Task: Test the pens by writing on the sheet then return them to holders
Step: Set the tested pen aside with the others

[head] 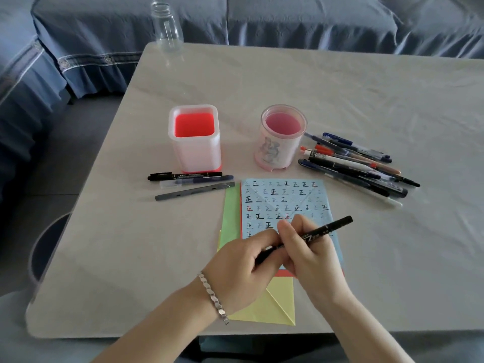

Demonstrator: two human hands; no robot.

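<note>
Three loose pens (192, 183) lie side by side on the pale worktop (340, 87), at the left, just in front of the square holder (195, 142): a black marker, a clear-barrelled blue one and a grey one. That holder is white with a red inside, and it stands upright. Far behind it, at the worktop's back edge, stands a clear glass bottle (167, 24).

Nearer the person, the left hand (241, 268), with a metal bracelet (212, 297) at the wrist, curls its fingers around the lower left end of a black marker pen (324, 230). The right hand (311, 258) pinches the same pen further up its barrel, so both hands hold it. The pen slants from lower left to upper right, and its far end sticks out past the right hand. Hands and pen are over the lower part of the blue sheet (285, 203), which is filled with rows of small written characters in black, blue and red. Whether the pen touches the paper cannot be told. A green sheet (231, 216) shows beneath the blue sheet's left edge and a yellow sheet (272, 305) below it.

Beyond the sheet stands the round holder (281, 142), clear with a pink inside. Just right of it lies a pile of pens (358, 166), black, blue, white and red, fanned across the worktop.
</note>
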